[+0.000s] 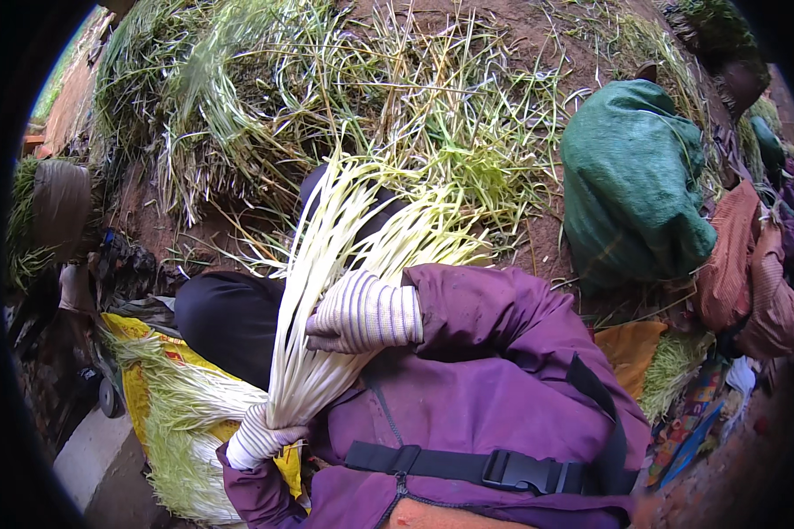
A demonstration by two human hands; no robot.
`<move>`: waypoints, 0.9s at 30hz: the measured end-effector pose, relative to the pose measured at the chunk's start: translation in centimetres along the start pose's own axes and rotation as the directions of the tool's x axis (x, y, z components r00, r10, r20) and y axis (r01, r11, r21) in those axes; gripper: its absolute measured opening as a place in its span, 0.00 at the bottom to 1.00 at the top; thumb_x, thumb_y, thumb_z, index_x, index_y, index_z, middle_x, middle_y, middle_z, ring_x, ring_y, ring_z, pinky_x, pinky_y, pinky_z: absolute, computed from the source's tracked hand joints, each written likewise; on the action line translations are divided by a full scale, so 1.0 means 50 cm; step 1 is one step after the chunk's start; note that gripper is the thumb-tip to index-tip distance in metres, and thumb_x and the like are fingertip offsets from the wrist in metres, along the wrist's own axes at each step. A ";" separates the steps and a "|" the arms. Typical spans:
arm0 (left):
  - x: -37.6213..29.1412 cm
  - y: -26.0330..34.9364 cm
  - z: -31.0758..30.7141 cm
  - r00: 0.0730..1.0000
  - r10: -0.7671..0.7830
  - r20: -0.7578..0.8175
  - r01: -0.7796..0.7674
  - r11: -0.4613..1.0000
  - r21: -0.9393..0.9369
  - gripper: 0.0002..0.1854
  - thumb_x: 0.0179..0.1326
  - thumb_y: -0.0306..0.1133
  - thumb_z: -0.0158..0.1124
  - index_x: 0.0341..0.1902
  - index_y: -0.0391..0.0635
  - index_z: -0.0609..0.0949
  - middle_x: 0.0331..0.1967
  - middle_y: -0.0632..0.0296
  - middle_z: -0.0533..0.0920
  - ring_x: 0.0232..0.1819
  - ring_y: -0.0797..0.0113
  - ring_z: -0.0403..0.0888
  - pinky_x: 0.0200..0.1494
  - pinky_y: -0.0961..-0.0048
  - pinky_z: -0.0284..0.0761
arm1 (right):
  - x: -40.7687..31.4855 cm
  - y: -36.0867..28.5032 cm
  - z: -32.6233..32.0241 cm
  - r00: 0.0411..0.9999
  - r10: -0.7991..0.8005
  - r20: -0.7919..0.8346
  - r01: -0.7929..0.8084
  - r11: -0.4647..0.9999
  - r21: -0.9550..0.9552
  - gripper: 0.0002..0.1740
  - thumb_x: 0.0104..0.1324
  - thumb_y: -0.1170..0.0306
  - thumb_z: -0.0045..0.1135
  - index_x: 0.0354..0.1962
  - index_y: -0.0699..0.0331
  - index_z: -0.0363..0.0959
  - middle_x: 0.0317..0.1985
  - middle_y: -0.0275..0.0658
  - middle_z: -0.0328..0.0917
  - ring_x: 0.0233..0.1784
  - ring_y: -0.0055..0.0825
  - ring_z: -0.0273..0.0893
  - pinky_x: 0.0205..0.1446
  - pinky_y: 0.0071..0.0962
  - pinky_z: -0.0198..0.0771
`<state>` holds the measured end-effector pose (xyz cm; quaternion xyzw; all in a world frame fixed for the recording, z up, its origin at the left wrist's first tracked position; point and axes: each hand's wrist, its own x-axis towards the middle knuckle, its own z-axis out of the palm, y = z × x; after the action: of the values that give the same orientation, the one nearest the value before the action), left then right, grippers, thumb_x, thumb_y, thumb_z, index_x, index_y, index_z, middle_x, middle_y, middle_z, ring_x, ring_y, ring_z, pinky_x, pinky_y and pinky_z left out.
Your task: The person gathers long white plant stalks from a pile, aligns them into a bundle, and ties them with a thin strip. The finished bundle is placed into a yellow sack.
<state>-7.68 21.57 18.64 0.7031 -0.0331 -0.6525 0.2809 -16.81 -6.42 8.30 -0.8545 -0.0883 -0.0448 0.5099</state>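
In the head view, a large bundle of long pale leafy stalks lies slanted across my lap, its yellow-green tips pointing away from me. My left hand, in a striped knit glove, grips the white lower ends. My right hand, in a matching glove, rests on the middle of the bundle with its fingers curled at the stalks; whether they close on any is hidden. More stalks with green tips lie on a yellow printed sack at my left.
A heap of loose green and dry stalks covers the ground ahead. A full green woven sack stands to the right, beside reddish mesh sacks. A pale block sits at the lower left.
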 end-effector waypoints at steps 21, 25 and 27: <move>0.021 -0.058 0.059 0.999 -0.001 -0.032 0.000 0.998 -0.056 0.20 0.48 0.28 0.76 0.46 0.40 0.83 0.35 0.66 0.85 0.37 0.77 0.80 0.42 0.75 0.76 | -0.132 0.155 -0.328 0.785 0.227 -0.576 -0.613 0.420 -0.669 0.09 0.60 0.61 0.61 0.35 0.55 0.76 0.18 0.41 0.72 0.22 0.37 0.73 0.24 0.38 0.67; 0.019 -0.040 0.049 0.995 0.094 -0.020 -0.093 0.994 0.064 0.19 0.50 0.27 0.75 0.48 0.40 0.83 0.36 0.66 0.85 0.37 0.78 0.79 0.43 0.76 0.75 | -0.101 0.149 -0.382 0.828 0.205 -0.521 -0.557 0.395 -0.730 0.21 0.53 0.66 0.66 0.45 0.63 0.74 0.35 0.46 0.79 0.37 0.44 0.77 0.40 0.41 0.74; 0.013 -0.031 0.049 0.996 0.093 -0.007 -0.092 0.994 0.053 0.20 0.50 0.27 0.74 0.48 0.40 0.83 0.36 0.65 0.85 0.37 0.78 0.79 0.43 0.76 0.75 | -0.064 0.130 -0.310 0.950 -0.062 -0.307 -0.143 0.786 -0.601 0.06 0.55 0.70 0.59 0.29 0.62 0.74 0.28 0.43 0.77 0.34 0.42 0.76 0.37 0.40 0.73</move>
<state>-10.40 21.74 17.39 0.7111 -0.0813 -0.6342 0.2925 -18.49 -23.41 9.55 -0.9575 0.0313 -0.1939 0.2112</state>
